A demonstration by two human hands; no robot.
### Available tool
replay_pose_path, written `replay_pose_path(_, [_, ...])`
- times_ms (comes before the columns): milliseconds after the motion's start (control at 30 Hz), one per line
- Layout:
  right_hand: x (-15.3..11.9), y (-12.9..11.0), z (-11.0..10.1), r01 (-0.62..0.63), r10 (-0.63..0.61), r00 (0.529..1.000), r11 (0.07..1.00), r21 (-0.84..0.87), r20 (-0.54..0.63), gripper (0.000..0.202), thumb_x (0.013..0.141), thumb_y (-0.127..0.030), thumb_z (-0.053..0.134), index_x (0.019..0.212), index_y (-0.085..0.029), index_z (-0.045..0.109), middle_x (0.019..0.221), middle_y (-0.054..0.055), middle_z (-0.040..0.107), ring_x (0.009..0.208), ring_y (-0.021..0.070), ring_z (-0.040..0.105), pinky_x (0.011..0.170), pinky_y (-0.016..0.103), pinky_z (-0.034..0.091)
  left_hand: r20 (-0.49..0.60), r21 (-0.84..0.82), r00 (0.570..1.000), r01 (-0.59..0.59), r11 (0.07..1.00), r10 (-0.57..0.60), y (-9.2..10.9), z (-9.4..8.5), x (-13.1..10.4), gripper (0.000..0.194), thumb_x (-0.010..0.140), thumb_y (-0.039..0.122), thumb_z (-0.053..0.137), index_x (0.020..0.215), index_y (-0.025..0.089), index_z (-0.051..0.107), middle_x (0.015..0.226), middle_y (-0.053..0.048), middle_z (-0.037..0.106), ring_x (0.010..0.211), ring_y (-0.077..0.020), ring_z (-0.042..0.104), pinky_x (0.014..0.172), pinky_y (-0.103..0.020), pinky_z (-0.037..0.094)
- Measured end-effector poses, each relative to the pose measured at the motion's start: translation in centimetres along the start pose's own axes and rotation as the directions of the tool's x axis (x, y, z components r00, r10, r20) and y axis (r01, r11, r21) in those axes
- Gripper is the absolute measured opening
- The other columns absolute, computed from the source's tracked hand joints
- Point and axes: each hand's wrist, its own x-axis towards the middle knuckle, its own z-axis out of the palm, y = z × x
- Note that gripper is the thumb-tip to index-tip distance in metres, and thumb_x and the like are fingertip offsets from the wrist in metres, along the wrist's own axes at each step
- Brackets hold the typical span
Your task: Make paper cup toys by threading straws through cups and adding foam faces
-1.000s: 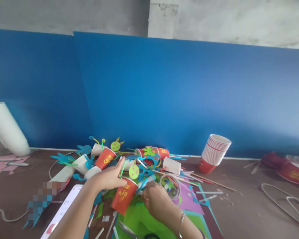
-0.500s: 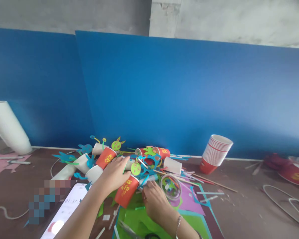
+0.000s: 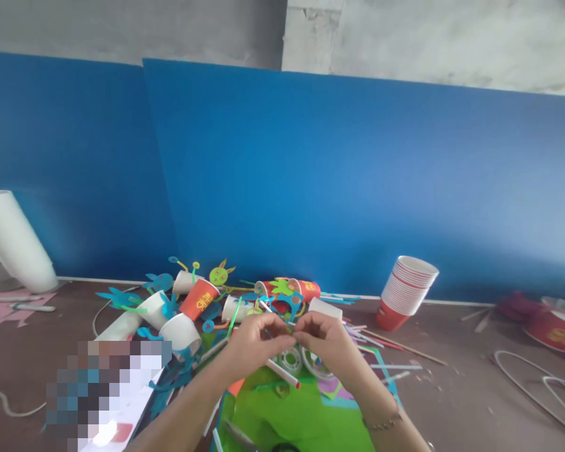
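Note:
My left hand and my right hand meet above the green paper, fingertips pinched close together. What they pinch is too small to make out. A white straw-like stick with a red end slants just below the fingertips. Behind my right hand is a clear tape ring, partly covered, beside a smaller clear roll. An orange-red cup, mostly hidden, lies behind my left forearm. Decorated paper cups with blue and green cutouts lie to the left.
A stack of paper cups leans at the back right. Thin sticks and straws lie right of centre. A phone, scissors, a white roll and a cable are also on the table. A blue panel stands behind.
My left hand has come off the red cup and moved right. My right hand has risen to meet it. The red-ended stick now shows below them.

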Motion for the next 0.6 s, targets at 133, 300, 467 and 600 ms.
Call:
replay_pose_path(133, [-0.1,-0.1,-0.3,0.048,-0.042,0.998,0.984,-0.170,0.036,0.015,0.075,-0.032,0.063,0.076,-0.017,0.065,0.064,0.000,0.061,0.056,0.0124,0.049,0.053,0.025,0.036,-0.135,-0.114,0.991,-0.020,0.993,0.005,-1.1,1.3,0.6,0.019,0.075,0.032,0.064,0.065,0.016,0.061,0.059,0.004,0.054,0.058,-0.0114,0.049,0.057,-0.023,0.037])
replay_pose_path(300, [-0.5,0.5,-1.4,0.034,0.063,0.994,0.573,-0.819,0.085,0.017,0.076,-0.010,0.052,0.071,-0.016,0.067,0.071,0.007,0.069,0.067,0.0193,0.061,0.059,0.028,0.039,-0.178,-0.103,0.984,-0.042,0.994,0.023,-1.2,0.5,0.6,0.017,0.076,0.031,0.063,0.067,0.016,0.061,0.061,0.002,0.057,0.057,-0.0111,0.050,0.055,-0.023,0.037])
replay_pose_path(467, [-0.7,1.7,-1.1,-0.003,0.192,0.978,0.399,-0.917,0.080,0.026,0.058,0.004,0.057,0.074,-0.013,0.069,0.092,0.016,0.073,0.088,0.0296,0.066,0.071,0.033,0.042,-0.143,-0.011,0.990,0.012,1.000,-0.013,-1.0,0.7,0.5,0.015,0.075,0.030,0.063,0.067,0.017,0.063,0.064,0.000,0.063,0.061,-0.0142,0.058,0.061,-0.024,0.044])
replay_pose_path(600, [-0.4,1.5,-0.9,0.005,0.163,0.984,0.406,-0.914,0.078,0.019,0.063,-0.002,0.055,0.071,-0.016,0.065,0.084,0.011,0.072,0.084,0.0253,0.065,0.068,0.030,0.040,-0.131,0.136,0.989,-0.053,0.989,0.071,-1.0,1.0,0.2,0.011,0.077,0.025,0.060,0.068,0.019,0.063,0.087,-0.006,0.072,0.082,-0.0208,0.066,0.077,-0.031,0.050])
